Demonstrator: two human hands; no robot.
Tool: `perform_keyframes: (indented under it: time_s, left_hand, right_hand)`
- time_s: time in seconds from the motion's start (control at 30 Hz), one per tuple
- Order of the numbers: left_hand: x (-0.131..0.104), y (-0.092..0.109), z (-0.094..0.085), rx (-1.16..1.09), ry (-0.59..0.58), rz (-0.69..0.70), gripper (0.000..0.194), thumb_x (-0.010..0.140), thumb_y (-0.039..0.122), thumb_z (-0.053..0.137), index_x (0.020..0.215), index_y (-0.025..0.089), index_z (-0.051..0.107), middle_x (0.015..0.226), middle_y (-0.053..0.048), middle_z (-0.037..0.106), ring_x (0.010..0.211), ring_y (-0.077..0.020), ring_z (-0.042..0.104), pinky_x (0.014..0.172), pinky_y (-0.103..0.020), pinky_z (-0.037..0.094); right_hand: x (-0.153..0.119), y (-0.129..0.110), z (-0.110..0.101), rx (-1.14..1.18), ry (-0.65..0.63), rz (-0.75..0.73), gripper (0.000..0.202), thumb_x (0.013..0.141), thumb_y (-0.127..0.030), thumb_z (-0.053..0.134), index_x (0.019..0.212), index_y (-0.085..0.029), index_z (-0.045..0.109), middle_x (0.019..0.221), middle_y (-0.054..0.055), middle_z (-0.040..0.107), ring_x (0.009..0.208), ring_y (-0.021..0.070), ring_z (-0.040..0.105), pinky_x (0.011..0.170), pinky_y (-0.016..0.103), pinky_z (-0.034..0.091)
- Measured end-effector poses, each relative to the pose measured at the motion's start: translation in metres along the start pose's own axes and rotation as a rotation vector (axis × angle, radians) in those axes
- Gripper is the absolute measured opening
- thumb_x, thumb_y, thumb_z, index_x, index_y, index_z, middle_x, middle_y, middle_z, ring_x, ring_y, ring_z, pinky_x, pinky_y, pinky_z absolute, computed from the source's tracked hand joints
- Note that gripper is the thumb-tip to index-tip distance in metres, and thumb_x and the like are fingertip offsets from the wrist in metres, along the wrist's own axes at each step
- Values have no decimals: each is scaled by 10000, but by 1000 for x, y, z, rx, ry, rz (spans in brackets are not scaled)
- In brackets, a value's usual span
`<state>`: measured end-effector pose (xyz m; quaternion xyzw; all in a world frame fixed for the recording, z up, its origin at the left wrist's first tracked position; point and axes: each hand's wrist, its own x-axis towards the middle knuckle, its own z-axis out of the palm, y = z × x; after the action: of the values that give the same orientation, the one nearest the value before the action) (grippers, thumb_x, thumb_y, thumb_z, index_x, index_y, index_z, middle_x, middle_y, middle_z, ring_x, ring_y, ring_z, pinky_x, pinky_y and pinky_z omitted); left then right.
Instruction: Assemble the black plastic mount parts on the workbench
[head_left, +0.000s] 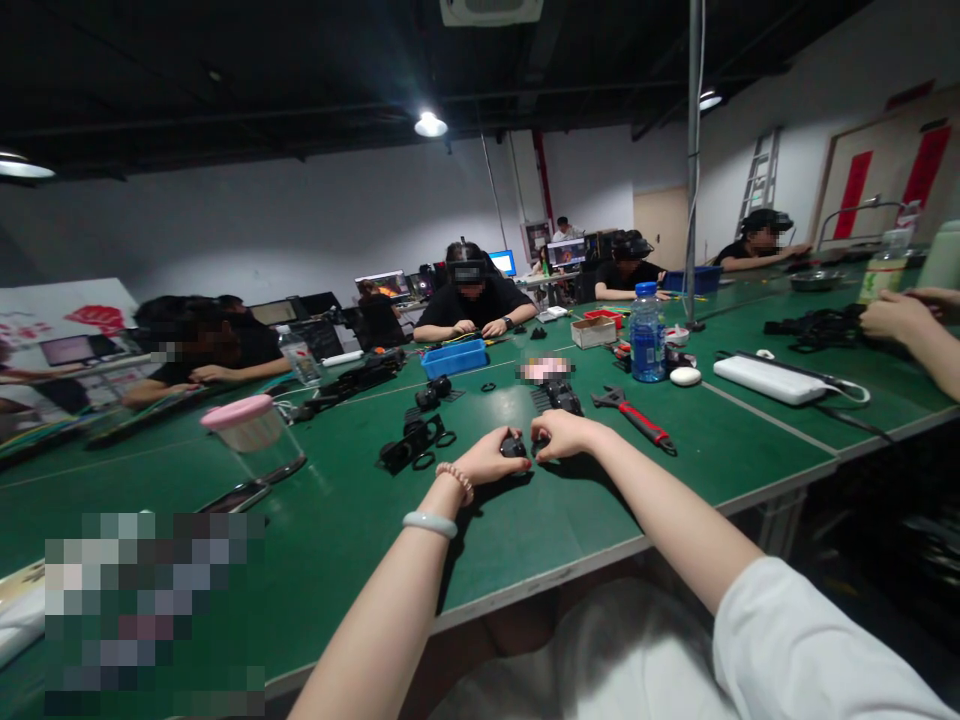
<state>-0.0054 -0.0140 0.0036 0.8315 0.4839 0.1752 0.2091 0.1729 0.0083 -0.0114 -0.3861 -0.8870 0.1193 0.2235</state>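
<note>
My left hand (486,457), with a beaded bracelet and a pale bangle on its arm, is closed around a small black rounded part (513,446). Just to its right, my right hand (564,436) pinches a small dark piece (540,444), mostly hidden by the fingers. A narrow gap separates the two hands above the green table (517,540). Beyond my right hand lies a black ribbed part (561,396). Left of my hands are a flat black bracket-like piece (411,446), a black ring (424,461) and another black part (433,393).
A red-handled adjustable wrench (637,420) lies to the right, near a blue bottle (648,335) and a white power strip (771,378). A pink-lidded container (255,437) stands left; a blue tray (454,358) sits farther back. Several people work around the table.
</note>
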Motion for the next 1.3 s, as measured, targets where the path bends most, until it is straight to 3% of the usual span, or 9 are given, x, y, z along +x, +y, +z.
perform_keyframes:
  time_s: [0.23, 0.73, 1.03, 1.3]
  left_hand:
    - [0, -2, 1, -24, -34, 15, 538, 523, 427, 582, 957, 122, 494, 840, -42, 549, 734, -181, 501, 640, -274, 394]
    - [0, -5, 1, -13, -48, 28, 536, 526, 450, 582, 936, 117, 495, 838, -46, 546, 747, -194, 501, 649, -285, 396]
    - [1, -9, 1, -33, -71, 37, 575, 520, 414, 593, 997, 112, 480, 881, -55, 555, 764, -197, 510, 649, -282, 400]
    - [0, -11, -2, -44, -107, 41, 530, 537, 373, 589, 990, 128, 462, 876, -37, 537, 758, -176, 495, 650, -268, 397]
  right_hand:
    - [-2, -5, -1, 83, 70, -102, 481, 501, -197, 630, 968, -166, 521, 778, 28, 550, 654, 127, 484, 548, 202, 352]
    - [-2, -16, 4, 366, 124, -64, 610, 527, -97, 566, 1098, -197, 376, 830, 13, 566, 660, 104, 505, 568, 195, 388]
    - [0, -14, 6, 422, 79, -75, 577, 520, -123, 605, 1060, -183, 412, 841, 23, 574, 692, 115, 532, 595, 213, 418]
    - [5, -6, 14, 425, 92, -64, 395, 488, -197, 658, 857, -146, 526, 769, 16, 581, 639, 103, 534, 553, 204, 421]
